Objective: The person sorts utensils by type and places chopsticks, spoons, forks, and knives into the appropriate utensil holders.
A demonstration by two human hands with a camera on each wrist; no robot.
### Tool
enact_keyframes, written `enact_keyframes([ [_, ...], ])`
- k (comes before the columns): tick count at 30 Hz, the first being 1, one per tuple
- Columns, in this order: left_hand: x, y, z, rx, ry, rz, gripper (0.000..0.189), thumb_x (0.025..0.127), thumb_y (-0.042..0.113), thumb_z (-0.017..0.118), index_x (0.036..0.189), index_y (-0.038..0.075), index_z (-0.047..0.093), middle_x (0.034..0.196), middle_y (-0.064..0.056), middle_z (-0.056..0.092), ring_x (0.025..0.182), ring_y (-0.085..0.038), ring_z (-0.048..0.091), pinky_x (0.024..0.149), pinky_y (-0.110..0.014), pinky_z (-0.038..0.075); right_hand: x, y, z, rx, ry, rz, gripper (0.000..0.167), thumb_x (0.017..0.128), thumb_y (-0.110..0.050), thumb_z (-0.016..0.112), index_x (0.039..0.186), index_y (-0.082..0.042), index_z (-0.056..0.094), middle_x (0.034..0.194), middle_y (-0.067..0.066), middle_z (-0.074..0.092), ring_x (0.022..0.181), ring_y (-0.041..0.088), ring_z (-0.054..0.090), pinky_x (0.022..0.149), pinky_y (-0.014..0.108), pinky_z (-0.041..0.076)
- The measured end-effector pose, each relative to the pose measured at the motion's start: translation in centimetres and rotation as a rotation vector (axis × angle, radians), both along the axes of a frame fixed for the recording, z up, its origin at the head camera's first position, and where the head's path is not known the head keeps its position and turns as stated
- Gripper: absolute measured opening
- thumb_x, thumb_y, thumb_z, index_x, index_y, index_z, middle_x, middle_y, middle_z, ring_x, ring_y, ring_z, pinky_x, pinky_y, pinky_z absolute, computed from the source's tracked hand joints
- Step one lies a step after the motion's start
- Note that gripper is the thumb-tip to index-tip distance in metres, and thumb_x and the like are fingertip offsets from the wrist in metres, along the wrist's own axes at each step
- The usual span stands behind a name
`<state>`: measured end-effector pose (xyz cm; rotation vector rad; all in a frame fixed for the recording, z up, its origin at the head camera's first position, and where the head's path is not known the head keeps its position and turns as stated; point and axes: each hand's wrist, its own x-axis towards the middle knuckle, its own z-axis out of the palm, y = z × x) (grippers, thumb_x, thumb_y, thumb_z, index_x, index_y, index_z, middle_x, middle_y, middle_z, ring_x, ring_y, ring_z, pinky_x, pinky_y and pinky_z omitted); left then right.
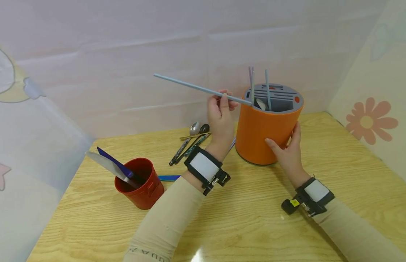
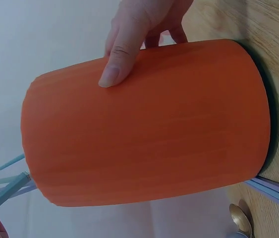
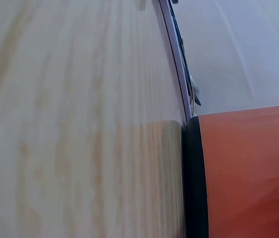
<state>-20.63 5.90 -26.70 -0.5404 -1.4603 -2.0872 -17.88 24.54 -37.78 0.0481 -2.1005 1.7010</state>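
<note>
My left hand (image 1: pixel 221 118) pinches a light blue chopstick (image 1: pixel 189 85) between thumb and fingers. The chopstick slants, its right end right at the rim of an orange utensil holder (image 1: pixel 261 134) with a grey slotted top. My right hand (image 1: pixel 289 154) grips the holder's right side, thumb on the front; the left wrist view shows that thumb (image 2: pixel 117 69) on the orange wall. Standing in the holder are another blue chopstick (image 1: pixel 267 85), a pale one (image 1: pixel 253 87), purple ones and a spoon (image 1: pixel 261 104). The right wrist view catches only the holder's lower wall (image 3: pixel 253 168) and dark base.
A red cup (image 1: pixel 140 194) at the left holds a blue-handled knife (image 1: pixel 114 162) and a pale blade. Spoons (image 1: pixel 195 128) and other cutlery lie near the back wall. A blue utensil (image 1: pixel 169 178) lies beside the cup, and purple chopsticks (image 1: pixel 232 144) lie left of the holder.
</note>
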Motion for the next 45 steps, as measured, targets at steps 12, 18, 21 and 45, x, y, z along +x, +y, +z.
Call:
enact_keyframes([
  [12, -1.4, 0.5, 0.1, -0.715, 0.127, 0.287, 0.020, 0.104, 0.009, 0.044, 0.114, -0.002, 0.056, 0.105, -0.013, 0.060, 0.089, -0.022, 0.059, 0.076, -0.017, 0.046, -0.1, -1.3, 0.8, -0.002, -0.038, 0.011, 0.100, 0.091, -0.018, 0.069, 0.155, -0.013, -0.008, 0.161, 0.006, 0.000, 0.146, 0.025, 0.007, 0.115, 0.053, 0.011],
  [18, -1.6, 0.8, 0.1, -1.027, -0.027, 0.395, 0.022, 0.102, 0.021, 0.054, 0.109, 0.006, 0.068, 0.096, -0.003, 0.067, 0.085, -0.014, 0.062, 0.069, -0.017, 0.047, -1.1, -1.1, -0.5, 0.008, -0.026, 0.016, 0.101, 0.090, -0.017, 0.070, 0.155, -0.014, -0.007, 0.161, 0.005, 0.001, 0.146, 0.025, 0.009, 0.115, 0.054, 0.013],
  [21, -1.5, 0.6, -0.1, -1.089, -0.032, 0.406, 0.025, 0.100, 0.022, 0.057, 0.116, 0.006, 0.068, 0.102, -0.004, 0.067, 0.093, -0.014, 0.063, 0.077, -0.019, 0.049, -1.2, -1.1, -0.7, 0.013, -0.015, 0.022, 0.100, 0.091, -0.020, 0.069, 0.155, -0.016, -0.007, 0.161, 0.004, 0.002, 0.145, 0.024, 0.010, 0.114, 0.054, 0.014],
  [45, 4.9, -5.7, -5.0, -0.978, -0.318, 0.058, 0.056, 0.101, 0.031, 0.055, 0.144, 0.000, 0.038, 0.144, -0.014, 0.042, 0.135, -0.026, 0.036, 0.110, -0.037, 0.032, -0.2, 1.1, 0.4, 0.002, -0.066, -0.069, 0.095, 0.091, -0.022, 0.066, 0.155, -0.016, -0.003, 0.160, 0.002, 0.004, 0.144, 0.024, 0.012, 0.114, 0.049, 0.010],
])
